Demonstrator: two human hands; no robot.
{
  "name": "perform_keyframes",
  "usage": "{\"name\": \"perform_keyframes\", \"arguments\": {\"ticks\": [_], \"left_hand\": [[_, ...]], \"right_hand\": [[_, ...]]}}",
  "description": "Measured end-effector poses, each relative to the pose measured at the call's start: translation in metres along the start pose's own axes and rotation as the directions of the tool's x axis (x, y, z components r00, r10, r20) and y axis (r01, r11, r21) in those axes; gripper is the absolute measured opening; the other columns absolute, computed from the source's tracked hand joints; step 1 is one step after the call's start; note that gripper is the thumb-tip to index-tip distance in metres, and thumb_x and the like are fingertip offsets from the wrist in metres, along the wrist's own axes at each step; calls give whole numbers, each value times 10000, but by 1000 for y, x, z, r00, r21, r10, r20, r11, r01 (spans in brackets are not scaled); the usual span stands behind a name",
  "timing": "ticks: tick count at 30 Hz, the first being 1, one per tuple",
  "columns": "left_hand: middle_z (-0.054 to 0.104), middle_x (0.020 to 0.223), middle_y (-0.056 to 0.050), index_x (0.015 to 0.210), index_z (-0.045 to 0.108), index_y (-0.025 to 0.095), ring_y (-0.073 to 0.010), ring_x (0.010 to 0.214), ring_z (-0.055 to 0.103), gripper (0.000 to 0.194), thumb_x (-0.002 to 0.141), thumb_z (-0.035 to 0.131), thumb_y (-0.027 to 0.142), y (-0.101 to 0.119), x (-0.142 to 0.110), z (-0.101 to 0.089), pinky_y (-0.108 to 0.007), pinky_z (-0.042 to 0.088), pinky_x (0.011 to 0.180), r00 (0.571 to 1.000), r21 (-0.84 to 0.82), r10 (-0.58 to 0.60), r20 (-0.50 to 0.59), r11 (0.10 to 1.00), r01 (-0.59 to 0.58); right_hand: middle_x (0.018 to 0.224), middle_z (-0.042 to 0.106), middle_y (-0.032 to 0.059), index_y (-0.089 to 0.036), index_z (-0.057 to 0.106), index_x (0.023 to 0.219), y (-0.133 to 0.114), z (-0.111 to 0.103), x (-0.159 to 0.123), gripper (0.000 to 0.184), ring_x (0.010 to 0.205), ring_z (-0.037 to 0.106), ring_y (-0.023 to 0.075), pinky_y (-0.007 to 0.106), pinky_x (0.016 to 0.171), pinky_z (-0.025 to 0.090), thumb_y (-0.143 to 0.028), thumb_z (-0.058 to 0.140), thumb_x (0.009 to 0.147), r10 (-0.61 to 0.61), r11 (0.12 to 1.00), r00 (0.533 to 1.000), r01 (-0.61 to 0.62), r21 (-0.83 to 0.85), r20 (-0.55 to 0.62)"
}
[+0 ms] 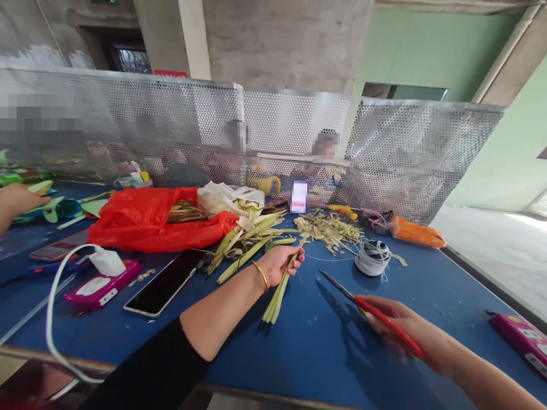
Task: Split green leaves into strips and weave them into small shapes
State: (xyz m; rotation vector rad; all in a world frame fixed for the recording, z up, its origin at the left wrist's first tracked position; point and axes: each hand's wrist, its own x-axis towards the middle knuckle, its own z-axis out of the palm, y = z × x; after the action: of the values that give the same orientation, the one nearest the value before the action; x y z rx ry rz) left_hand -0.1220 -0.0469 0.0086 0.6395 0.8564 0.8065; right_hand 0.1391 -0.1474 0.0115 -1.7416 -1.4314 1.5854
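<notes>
our left hand [280, 263] pinches the husk bundle [278, 296] over the blue surface [299, 364]; our right hand [419, 329] grips red-handled scissors [384, 320]. a slack pinch could splay the bundle, and drifting blades (the thread ball [371, 261] lies near) might snag.

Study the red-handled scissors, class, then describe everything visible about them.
The scissors have red, plastic-looking handles and slim, pointed, dark metal-looking blades. The right hand grips the handles, partly covering them. The blades point forward and left, apparently raised above the blue table, where a shadow falls; their exact opening is unclear.
</notes>
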Motion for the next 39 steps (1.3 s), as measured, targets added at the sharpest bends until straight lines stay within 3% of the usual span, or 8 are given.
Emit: {"name": "perform_keyframes", "arguments": {"ticks": [5,12,20,22,25,29,34,39], "left_hand": [[495,611,25,720,501,129,-26,426,389,202,908,433,155,-1,-1,1,-132,213,369,1000,12,6,-1,1000,-6],[492,620,20,714,508,128,-25,436,397,197,899,445,156,-2,-4,3,-134,227,382,1000,60,22,3,998,-22],[506,622,20,714,521,128,-28,437,395,156,856,517,194,-2,-6,5,-146,230,385,999,164,54,5,985,-54],[509,617,19,714,527,129,-30,435,397,153,853,512,191,0,-7,4,-148,224,380,996,197,85,4,977,-84],[515,609,15,706,532,132,-34,430,395,148,844,512,184,4,-9,2,-150,215,371,993,242,118,24,963,-121],[526,609,11,686,536,137,-37,429,397,158,821,545,221,7,-13,5,-148,224,367,989,292,126,81,945,-144],[541,619,3,682,563,138,-50,442,438,150,799,545,231,4,-20,13,-159,283,375,975,354,185,122,909,-217],[552,635,-7,696,581,136,-64,463,473,181,798,528,275,-1,-22,17,-180,370,423,964,377,204,173,890,-256]], "right_hand": [[777,634,48,-151,661,904,4,-3,-22,489,678,612,141,265,690,512,-599,689,710,-130,955,970,67,288,206],[765,623,20,-184,607,973,-9,9,2,413,570,574,106,207,500,465,-564,601,810,-54,906,993,6,423,101],[492,496,-28,-181,535,680,-16,11,28,430,405,455,108,228,402,364,-593,549,801,-181,980,979,172,-104,-91],[574,592,17,-181,600,767,-15,7,30,389,502,560,168,259,465,391,-556,514,826,-264,888,951,176,-425,-159],[807,700,100,-193,652,994,-18,3,28,295,749,661,279,315,588,424,-412,532,836,-361,547,909,24,-837,-209],[830,703,148,-172,696,871,-39,7,26,181,795,668,319,360,635,440,-292,576,807,-359,262,924,-33,-964,-129],[999,696,56,-220,662,1040,-71,24,59,316,658,634,159,305,650,488,-427,542,835,-596,677,802,487,-552,-23],[831,686,24,-160,654,952,-63,44,89,382,605,610,115,233,550,474,-479,668,742,-496,866,863,481,141,102]]}}
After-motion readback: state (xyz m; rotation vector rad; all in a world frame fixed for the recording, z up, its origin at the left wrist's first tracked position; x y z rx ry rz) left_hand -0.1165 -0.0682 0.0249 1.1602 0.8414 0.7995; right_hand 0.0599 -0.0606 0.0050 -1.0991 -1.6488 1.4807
